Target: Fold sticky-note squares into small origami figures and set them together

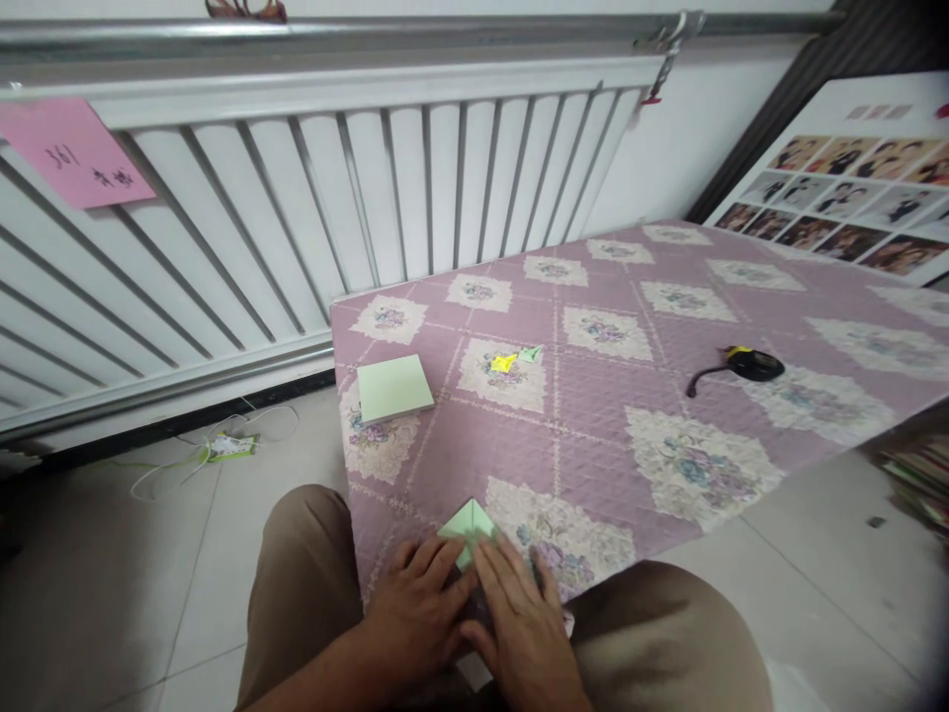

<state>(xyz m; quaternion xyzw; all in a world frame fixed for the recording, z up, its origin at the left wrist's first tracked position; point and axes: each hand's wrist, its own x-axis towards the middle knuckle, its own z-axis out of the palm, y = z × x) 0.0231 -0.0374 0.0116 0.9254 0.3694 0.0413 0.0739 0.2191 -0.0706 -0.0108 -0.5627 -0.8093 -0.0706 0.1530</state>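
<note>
Paper (472, 518), pale green and creased, lies at the bottom centre of the frame, its pointed end projecting upward past the fingertips of both hands. The right hand (525, 615) lies over its right side, palm down, fingers extended and not clamped. The left hand (419, 603) rests at its lower left, fingers bent; whether it pinches the sheet cannot be told. A green paper stack (395, 386) sits left of centre; a yellow folded piece (503, 364) lies near frame centre.
</note>
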